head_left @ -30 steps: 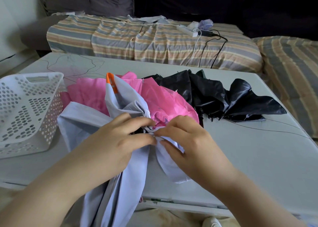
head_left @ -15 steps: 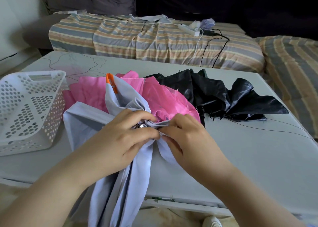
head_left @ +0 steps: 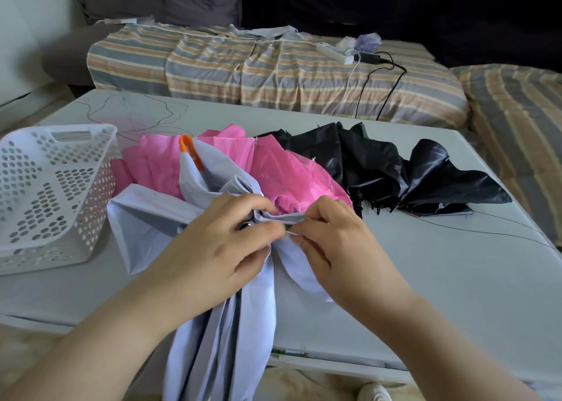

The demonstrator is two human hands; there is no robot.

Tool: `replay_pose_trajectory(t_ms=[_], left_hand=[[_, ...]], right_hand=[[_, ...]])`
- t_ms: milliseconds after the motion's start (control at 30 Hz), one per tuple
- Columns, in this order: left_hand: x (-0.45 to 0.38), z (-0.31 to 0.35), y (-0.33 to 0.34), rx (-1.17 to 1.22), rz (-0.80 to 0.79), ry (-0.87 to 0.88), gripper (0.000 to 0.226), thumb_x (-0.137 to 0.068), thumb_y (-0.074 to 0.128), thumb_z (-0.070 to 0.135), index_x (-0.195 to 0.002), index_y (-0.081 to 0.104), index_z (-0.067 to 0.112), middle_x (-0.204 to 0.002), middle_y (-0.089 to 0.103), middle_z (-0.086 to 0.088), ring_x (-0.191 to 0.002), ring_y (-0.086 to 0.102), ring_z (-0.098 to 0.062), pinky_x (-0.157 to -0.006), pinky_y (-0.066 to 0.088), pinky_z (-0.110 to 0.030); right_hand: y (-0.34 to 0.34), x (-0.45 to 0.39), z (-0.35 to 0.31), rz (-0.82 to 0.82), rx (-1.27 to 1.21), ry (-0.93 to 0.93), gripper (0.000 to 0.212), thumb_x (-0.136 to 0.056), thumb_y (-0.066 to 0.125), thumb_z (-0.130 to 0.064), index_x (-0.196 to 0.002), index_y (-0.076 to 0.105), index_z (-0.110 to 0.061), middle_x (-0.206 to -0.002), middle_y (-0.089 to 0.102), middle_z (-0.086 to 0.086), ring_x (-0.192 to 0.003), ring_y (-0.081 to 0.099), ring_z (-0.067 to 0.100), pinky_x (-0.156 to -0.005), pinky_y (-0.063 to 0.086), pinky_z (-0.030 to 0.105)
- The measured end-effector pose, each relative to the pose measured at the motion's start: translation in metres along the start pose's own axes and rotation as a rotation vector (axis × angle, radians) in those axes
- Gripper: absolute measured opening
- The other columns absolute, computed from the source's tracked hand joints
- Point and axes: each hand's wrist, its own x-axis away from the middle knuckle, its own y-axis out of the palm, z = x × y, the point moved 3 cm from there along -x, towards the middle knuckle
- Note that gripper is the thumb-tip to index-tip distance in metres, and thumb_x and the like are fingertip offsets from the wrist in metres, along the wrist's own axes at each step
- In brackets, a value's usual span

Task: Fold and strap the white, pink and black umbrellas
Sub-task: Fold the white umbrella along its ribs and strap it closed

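The white umbrella (head_left: pixel 146 215) lies loose across the table's front edge, its canopy hanging down toward me, with an orange tab near its far end. My left hand (head_left: pixel 213 254) grips the bunched canopy around the umbrella's middle. My right hand (head_left: pixel 331 239) pinches a narrow fold or strap of the white fabric just right of the left fingers. Behind it the pink umbrella (head_left: pixel 282 172) lies unfolded, partly covered by the white one. The black umbrella (head_left: pixel 395 169) lies crumpled to the right of the pink one.
A white perforated basket (head_left: pixel 51 197) stands on the grey table (head_left: pixel 441 279) at the left. Behind the table is a striped sofa (head_left: pixel 273 75) with a power strip (head_left: pixel 337 52) and cables. A striped cushion (head_left: pixel 517 111) lies at the right.
Both hands stay at the white umbrella's middle. My right fingers have drawn a thin fold of fabric out to the right, and my left hand has tightened on the bunch.
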Motion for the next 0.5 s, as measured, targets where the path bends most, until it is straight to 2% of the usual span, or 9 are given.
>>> replay_pose_trajectory(t_ms=[100,167,267,367,500], left_hand=[[0.0,-0.009,-0.008,0.146,-0.014,-0.168,0.043,-0.074,0.055,0.035,-0.115,0.049,0.025,-0.116,0.05,0.016,-0.101,0.051,-0.006,-0.086,0.035,-0.005],[0.0,-0.011,-0.009,0.163,-0.019,-0.182,0.046,-0.073,0.057,0.038,-0.117,0.051,0.025,-0.112,0.052,0.018,-0.1,0.05,-0.001,-0.086,0.03,0.002],[0.0,-0.012,-0.007,0.192,-0.047,-0.155,0.045,-0.077,0.058,0.038,-0.119,0.056,0.022,-0.112,0.054,0.018,-0.104,0.051,0.001,-0.09,0.032,-0.002],[0.0,-0.01,-0.005,0.204,-0.055,-0.126,0.041,-0.078,0.059,0.035,-0.116,0.061,0.019,-0.109,0.052,0.018,-0.102,0.053,0.0,-0.088,0.037,-0.006],[0.001,-0.01,-0.004,0.22,-0.053,-0.117,0.035,-0.077,0.061,0.031,-0.11,0.062,0.022,-0.103,0.053,0.014,-0.096,0.057,-0.004,-0.083,0.044,-0.015]], right_hand=[[-0.001,0.001,0.001,-0.01,-0.001,-0.013,0.038,-0.091,0.042,-0.026,-0.081,0.074,-0.009,-0.08,0.057,0.003,-0.068,0.054,0.025,-0.06,0.05,0.037],[-0.001,0.003,-0.001,-0.024,0.034,-0.048,0.032,-0.091,0.047,-0.025,-0.083,0.075,-0.011,-0.083,0.06,0.002,-0.072,0.055,0.024,-0.062,0.051,0.037],[-0.002,0.004,-0.009,-0.038,0.055,-0.129,0.016,-0.085,0.06,-0.012,-0.094,0.074,-0.012,-0.089,0.065,0.001,-0.079,0.059,0.024,-0.068,0.051,0.037],[-0.001,0.004,-0.018,-0.078,0.012,-0.137,0.026,-0.079,0.062,0.0,-0.102,0.072,-0.009,-0.087,0.07,0.003,-0.078,0.063,0.019,-0.071,0.045,0.021],[0.003,0.003,-0.024,-0.15,0.022,-0.062,0.026,-0.076,0.061,-0.006,-0.098,0.07,-0.016,-0.081,0.07,-0.002,-0.069,0.062,0.014,-0.063,0.04,0.015]])
